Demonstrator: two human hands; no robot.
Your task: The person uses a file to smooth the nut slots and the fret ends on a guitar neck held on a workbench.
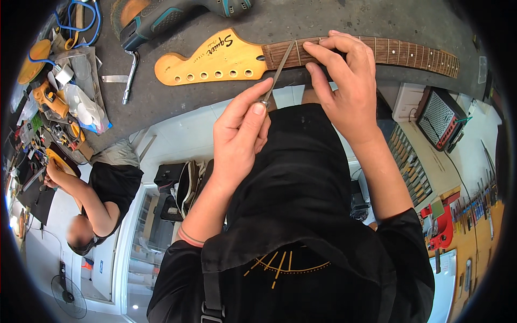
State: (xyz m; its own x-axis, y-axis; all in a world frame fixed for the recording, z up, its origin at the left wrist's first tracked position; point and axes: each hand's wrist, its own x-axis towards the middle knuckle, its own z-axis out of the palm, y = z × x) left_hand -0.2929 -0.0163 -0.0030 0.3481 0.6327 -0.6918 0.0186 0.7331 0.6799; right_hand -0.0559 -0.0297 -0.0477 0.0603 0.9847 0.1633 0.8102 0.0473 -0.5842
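Note:
A guitar neck (pixel 401 53) lies across the dark workbench, with a pale wooden headstock (pixel 207 58) on the left and a dark fretted fingerboard to the right. My left hand (pixel 240 126) is closed round the handle of a slim metal file (pixel 282 69). The file's blade slants up over the fingerboard close to the headstock end; whether it touches the wood I cannot tell. Over the fingerboard just right of the file is my right hand (pixel 347 81), open, with thumb and fingers apart. Its fingertips rest on or just above the frets, and it holds nothing.
Behind the headstock lies a cordless power tool (pixel 161 24); a socket wrench (pixel 130 78) is left of it. Tools and plastic bags (pixel 86 105) crowd the bench's left end. Another person (pixel 105 202) works at the far left. An amplifier (pixel 437 119) stands at the right.

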